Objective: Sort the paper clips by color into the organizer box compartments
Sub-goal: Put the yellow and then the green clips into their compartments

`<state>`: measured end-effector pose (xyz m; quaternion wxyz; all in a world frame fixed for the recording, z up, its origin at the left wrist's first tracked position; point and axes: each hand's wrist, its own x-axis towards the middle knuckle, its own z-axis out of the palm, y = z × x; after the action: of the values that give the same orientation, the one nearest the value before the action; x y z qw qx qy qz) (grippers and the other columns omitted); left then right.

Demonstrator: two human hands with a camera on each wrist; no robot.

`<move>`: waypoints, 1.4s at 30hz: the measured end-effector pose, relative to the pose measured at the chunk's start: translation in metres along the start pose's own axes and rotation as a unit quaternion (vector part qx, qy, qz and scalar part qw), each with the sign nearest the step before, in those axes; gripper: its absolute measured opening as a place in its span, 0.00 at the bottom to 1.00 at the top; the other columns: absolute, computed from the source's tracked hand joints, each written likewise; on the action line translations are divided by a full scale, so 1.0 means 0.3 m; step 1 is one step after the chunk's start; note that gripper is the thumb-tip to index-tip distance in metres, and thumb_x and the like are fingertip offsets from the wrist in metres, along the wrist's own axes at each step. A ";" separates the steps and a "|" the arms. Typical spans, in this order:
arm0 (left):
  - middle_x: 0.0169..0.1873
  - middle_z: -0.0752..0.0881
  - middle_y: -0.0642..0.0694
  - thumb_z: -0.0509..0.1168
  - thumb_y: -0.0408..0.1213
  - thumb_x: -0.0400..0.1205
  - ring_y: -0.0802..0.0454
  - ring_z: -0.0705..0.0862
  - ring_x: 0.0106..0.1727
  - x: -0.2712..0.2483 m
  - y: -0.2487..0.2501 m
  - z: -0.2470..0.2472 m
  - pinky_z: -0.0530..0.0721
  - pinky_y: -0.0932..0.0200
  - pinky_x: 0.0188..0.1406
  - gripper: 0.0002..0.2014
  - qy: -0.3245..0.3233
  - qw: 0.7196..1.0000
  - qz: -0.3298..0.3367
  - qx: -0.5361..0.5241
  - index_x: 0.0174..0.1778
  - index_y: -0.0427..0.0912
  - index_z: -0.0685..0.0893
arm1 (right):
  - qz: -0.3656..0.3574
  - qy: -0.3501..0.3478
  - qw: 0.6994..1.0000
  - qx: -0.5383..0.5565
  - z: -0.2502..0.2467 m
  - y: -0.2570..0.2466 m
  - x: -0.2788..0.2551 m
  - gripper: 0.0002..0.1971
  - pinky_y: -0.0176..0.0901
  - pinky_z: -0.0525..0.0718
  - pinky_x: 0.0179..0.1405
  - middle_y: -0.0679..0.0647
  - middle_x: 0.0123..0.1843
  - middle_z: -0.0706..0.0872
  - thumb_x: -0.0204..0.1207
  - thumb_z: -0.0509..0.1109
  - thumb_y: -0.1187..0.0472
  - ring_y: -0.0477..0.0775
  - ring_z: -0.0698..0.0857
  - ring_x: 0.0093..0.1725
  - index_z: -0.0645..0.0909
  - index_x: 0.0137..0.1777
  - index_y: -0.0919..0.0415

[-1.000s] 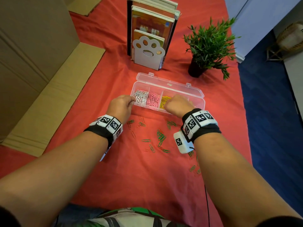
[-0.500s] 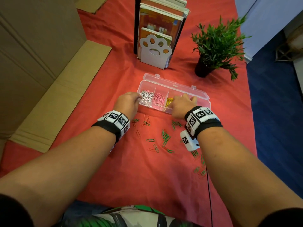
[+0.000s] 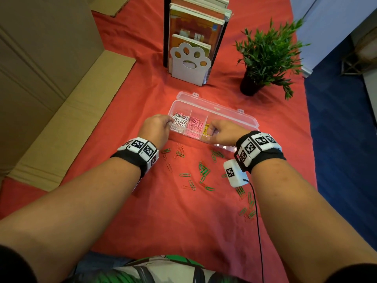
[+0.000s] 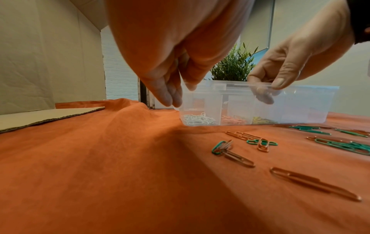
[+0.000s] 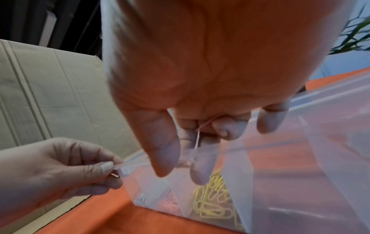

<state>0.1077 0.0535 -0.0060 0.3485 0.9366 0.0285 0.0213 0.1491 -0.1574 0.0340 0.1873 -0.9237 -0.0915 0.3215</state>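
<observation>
Red cloth covers the table and fills most of the head view. Left of centre, the left hand sits at the left end of the clear organizer box, fingers curled; in the right wrist view its thumb and forefinger pinch a small dark-tipped clip beside the box corner. Centre-right, the right hand hovers over the box's near wall, thumb and forefinger dipping into the third compartment, its curled fingers trapping a reddish paper clip against the palm.

Inside the box, from left to right in the head view, lie white clips, pink clips and yellow clips; the compartment further right is hidden by the hand. Its lid lies open behind it.

Just below the box, green paper clips and red paper clips lie scattered on the cloth between the wrists, with more beside the right forearm.

Toward the top centre stands a white paw-shaped bookend holding books; a potted plant stands at upper right, and cardboard fills the left edge.
</observation>
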 end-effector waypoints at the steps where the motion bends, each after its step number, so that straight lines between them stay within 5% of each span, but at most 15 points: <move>1: 0.53 0.87 0.36 0.63 0.33 0.80 0.39 0.84 0.55 -0.001 0.002 -0.001 0.77 0.57 0.57 0.11 0.001 1.000 0.000 0.000 0.55 0.38 0.87 | -0.014 0.006 1.000 0.010 -0.007 -0.002 -0.012 0.06 0.31 0.76 0.40 0.46 0.35 0.77 0.71 0.70 0.62 0.47 0.76 0.37 0.74 0.40 0.54; 3: 0.53 0.87 0.36 0.63 0.33 0.80 0.39 0.84 0.56 -0.001 0.005 -0.001 0.77 0.57 0.58 0.11 0.002 1.000 0.000 0.000 0.55 0.38 0.87 | -0.034 0.037 0.998 0.032 -0.017 -0.001 -0.024 0.03 0.30 0.73 0.33 0.51 0.38 0.80 0.73 0.69 0.65 0.48 0.77 0.37 0.77 0.43 0.58; 5: 0.54 0.87 0.36 0.62 0.33 0.80 0.39 0.84 0.56 -0.002 0.006 0.000 0.77 0.57 0.59 0.11 -0.001 1.000 -0.002 0.000 0.56 0.38 0.86 | -0.027 0.074 0.994 0.079 -0.017 0.007 -0.019 0.05 0.37 0.75 0.35 0.52 0.36 0.81 0.74 0.68 0.67 0.49 0.78 0.38 0.78 0.39 0.58; 9: 0.55 0.87 0.37 0.62 0.33 0.81 0.40 0.84 0.58 -0.004 0.005 -0.001 0.76 0.59 0.60 0.12 -0.003 1.000 -0.007 0.001 0.56 0.38 0.86 | -0.007 0.096 0.983 0.160 -0.004 0.009 -0.007 0.12 0.35 0.78 0.35 0.48 0.31 0.81 0.73 0.68 0.70 0.45 0.79 0.33 0.75 0.32 0.54; 13: 0.56 0.86 0.37 0.62 0.33 0.81 0.41 0.83 0.58 -0.004 0.006 -0.003 0.75 0.59 0.60 0.12 -0.004 1.000 -0.010 0.003 0.57 0.39 0.86 | 0.002 0.115 0.961 0.253 0.008 -0.003 0.004 0.12 0.46 0.80 0.49 0.51 0.31 0.81 0.77 0.64 0.70 0.48 0.81 0.36 0.78 0.38 0.53; 16: 0.55 0.86 0.37 0.62 0.32 0.81 0.40 0.84 0.58 -0.006 0.001 -0.001 0.76 0.58 0.60 0.12 -0.003 1.000 -0.011 0.002 0.56 0.39 0.86 | 0.001 0.151 0.935 0.322 -0.006 -0.023 -0.009 0.10 0.31 0.78 0.39 0.50 0.33 0.80 0.80 0.60 0.71 0.41 0.81 0.30 0.79 0.43 0.60; 19: 0.55 0.87 0.37 0.62 0.32 0.80 0.40 0.84 0.58 -0.014 -0.003 0.001 0.76 0.58 0.60 0.12 0.003 1.000 -0.004 0.001 0.56 0.38 0.86 | 0.024 0.126 0.889 0.440 -0.012 -0.024 -0.022 0.12 0.27 0.68 0.16 0.49 0.32 0.77 0.79 0.57 0.74 0.40 0.73 0.21 0.77 0.42 0.60; 21: 0.55 0.87 0.37 0.62 0.31 0.80 0.40 0.84 0.58 -0.020 -0.007 0.002 0.75 0.58 0.61 0.12 0.006 1.000 -0.001 -0.001 0.56 0.37 0.86 | 0.028 0.091 0.850 0.517 -0.009 -0.012 -0.026 0.14 0.31 0.67 0.17 0.50 0.30 0.73 0.77 0.54 0.74 0.42 0.68 0.22 0.78 0.42 0.59; 26: 0.52 0.88 0.37 0.66 0.34 0.78 0.42 0.85 0.56 -0.046 -0.028 0.011 0.76 0.60 0.59 0.10 0.007 1.000 0.009 -0.017 0.52 0.36 0.87 | 0.044 0.046 0.699 0.712 -0.026 -0.009 -0.060 0.11 0.36 0.76 0.23 0.53 0.31 0.71 0.79 0.54 0.65 0.49 0.72 0.29 0.75 0.38 0.63; 28: 0.51 0.88 0.38 0.68 0.35 0.77 0.43 0.85 0.55 -0.057 -0.037 0.017 0.75 0.62 0.58 0.10 0.009 1.000 0.010 -0.024 0.52 0.36 0.88 | 0.048 0.050 0.669 0.740 -0.031 -0.002 -0.065 0.12 0.35 0.77 0.22 0.53 0.32 0.71 0.80 0.54 0.64 0.49 0.72 0.29 0.74 0.37 0.62; 34: 0.47 0.89 0.37 0.70 0.31 0.75 0.42 0.86 0.52 -0.068 -0.039 0.021 0.72 0.67 0.54 0.07 0.023 0.999 0.028 -0.024 0.47 0.35 0.89 | 0.017 0.094 0.692 0.716 -0.030 0.020 -0.076 0.13 0.32 0.82 0.24 0.54 0.32 0.77 0.82 0.51 0.72 0.46 0.81 0.26 0.77 0.46 0.65; 42: 0.45 0.89 0.39 0.71 0.29 0.73 0.43 0.86 0.50 -0.079 -0.062 0.026 0.73 0.68 0.53 0.05 0.016 0.999 0.045 -0.016 0.42 0.35 0.89 | 0.027 0.117 0.713 0.690 -0.025 0.038 -0.072 0.10 0.39 0.88 0.37 0.58 0.38 0.87 0.82 0.57 0.66 0.51 0.90 0.34 0.80 0.48 0.67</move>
<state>0.0839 0.0608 -0.0246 0.3614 0.9309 -0.0082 0.0518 0.1375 -0.1762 0.0469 0.7735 -0.5696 0.2033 0.1896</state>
